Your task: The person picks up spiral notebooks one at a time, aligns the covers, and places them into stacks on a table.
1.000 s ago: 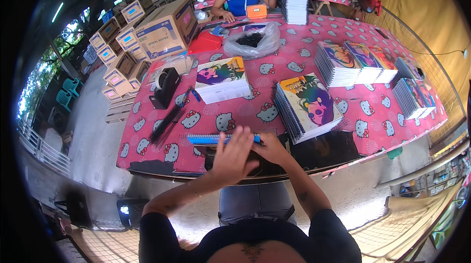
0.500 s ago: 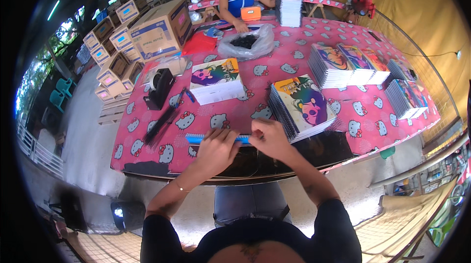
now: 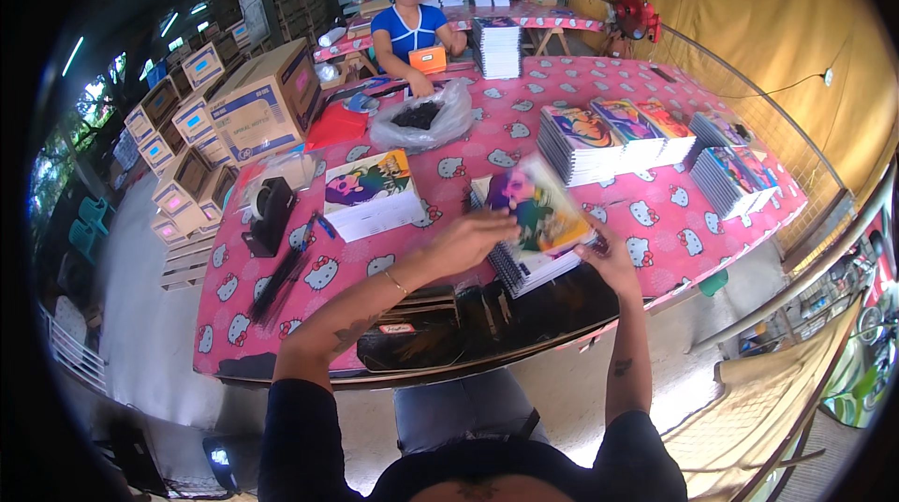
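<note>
Both hands are on one colourful notebook (image 3: 541, 212). The left hand (image 3: 473, 240) grips its near left edge, and the right hand (image 3: 607, 260) holds its lower right corner. The notebook is tilted up and looks blurry, just above a stack of notebooks (image 3: 524, 263) near the front edge of the table. I cannot tell if it still touches the stack.

The table has a pink cloth (image 3: 655, 212) with white cat faces on it. Left of the stack lies a white pile of notebooks with a purple picture on top (image 3: 370, 193). Further left stands a black tape dispenser (image 3: 272, 212), and some dark sticks (image 3: 281, 282) lie in front of it (too small to tell what they are). To the right are more notebook stacks (image 3: 618, 137), side by side, and another group (image 3: 735, 174) near the right edge.

At the far side sits a person in a blue shirt (image 3: 409, 29) holding an orange box (image 3: 428, 59). A clear plastic bag with dark things inside (image 3: 421, 118) lies near them. Cardboard boxes (image 3: 262, 109) are piled at the far left. A red fan (image 3: 632, 10) stands at the back.
</note>
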`<state>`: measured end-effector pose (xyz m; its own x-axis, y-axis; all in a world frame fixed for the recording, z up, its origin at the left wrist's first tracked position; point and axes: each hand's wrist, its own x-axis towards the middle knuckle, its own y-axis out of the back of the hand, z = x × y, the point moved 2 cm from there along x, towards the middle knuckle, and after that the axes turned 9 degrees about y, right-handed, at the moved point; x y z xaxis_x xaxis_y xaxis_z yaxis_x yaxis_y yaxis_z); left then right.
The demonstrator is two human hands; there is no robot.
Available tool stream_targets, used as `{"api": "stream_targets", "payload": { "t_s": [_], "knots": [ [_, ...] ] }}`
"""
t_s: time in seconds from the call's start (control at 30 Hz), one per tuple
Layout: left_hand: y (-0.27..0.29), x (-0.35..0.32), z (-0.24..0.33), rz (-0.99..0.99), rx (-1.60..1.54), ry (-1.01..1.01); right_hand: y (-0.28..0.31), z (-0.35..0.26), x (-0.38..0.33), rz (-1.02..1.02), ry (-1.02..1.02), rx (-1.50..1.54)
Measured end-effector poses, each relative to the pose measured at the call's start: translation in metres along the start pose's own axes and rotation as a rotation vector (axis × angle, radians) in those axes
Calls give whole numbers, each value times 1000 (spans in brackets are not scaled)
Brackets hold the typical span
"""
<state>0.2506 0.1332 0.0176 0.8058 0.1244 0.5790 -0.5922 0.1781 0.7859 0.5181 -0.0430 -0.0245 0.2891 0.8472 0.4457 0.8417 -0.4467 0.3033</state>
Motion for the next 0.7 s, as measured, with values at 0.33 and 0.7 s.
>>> {"api": "stream_targets", "payload": {
  "t_s": [0.33, 0.7],
  "knots": [
    [7, -2, 25, -116, 41, 50, 8, 1, -12, 57, -45, 48],
    [126, -147, -125, 158, 436, 633, -16, -112, -40, 387, 356, -158]
  ]
}}
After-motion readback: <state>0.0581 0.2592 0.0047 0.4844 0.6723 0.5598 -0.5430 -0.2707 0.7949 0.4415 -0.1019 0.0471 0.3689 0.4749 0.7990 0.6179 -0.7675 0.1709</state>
